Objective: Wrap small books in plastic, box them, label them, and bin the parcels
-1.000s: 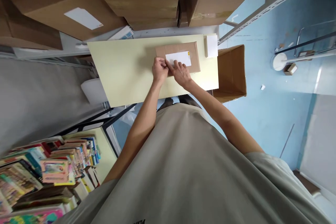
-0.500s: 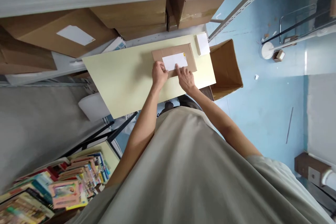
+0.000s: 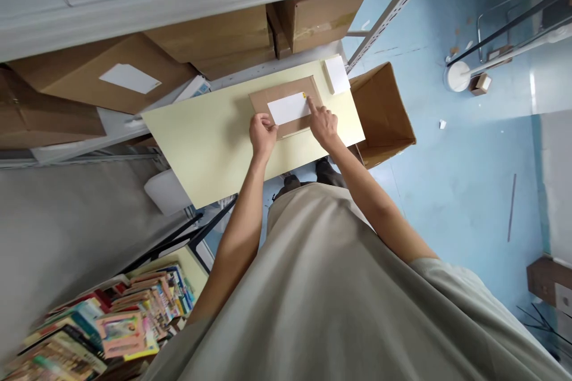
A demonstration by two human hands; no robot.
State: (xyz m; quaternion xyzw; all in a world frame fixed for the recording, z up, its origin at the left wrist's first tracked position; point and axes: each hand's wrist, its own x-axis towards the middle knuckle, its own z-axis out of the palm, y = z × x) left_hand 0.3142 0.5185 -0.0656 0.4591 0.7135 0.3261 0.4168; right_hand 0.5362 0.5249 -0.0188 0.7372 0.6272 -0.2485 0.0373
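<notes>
A white label (image 3: 286,109) with a small yellow mark lies on a flat cardboard package (image 3: 263,97) on the pale yellow tabletop (image 3: 201,143). My left hand (image 3: 263,134) is at the label's lower left corner, its thumb and forefinger pinched together there. The other fingers of that hand are curled. My right hand (image 3: 324,124) has its forefinger stretched out onto the label's right end, near the yellow mark, with the remaining fingers loosely bent over the package. A stack of white labels or cards (image 3: 337,75) sits at the tabletop's far right corner.
Behind the table, a metal shelf (image 3: 187,9) carries large cardboard boxes (image 3: 214,30). An open cardboard carton (image 3: 379,110) stands on the floor at the table's right side. Several piled books (image 3: 120,333) lie at lower left. A shelf post (image 3: 397,9) rises at the back right.
My right forefinger has slid rightward along the label to its right end. My left hand stays at the label's lower left corner. The camera view has shifted slightly.
</notes>
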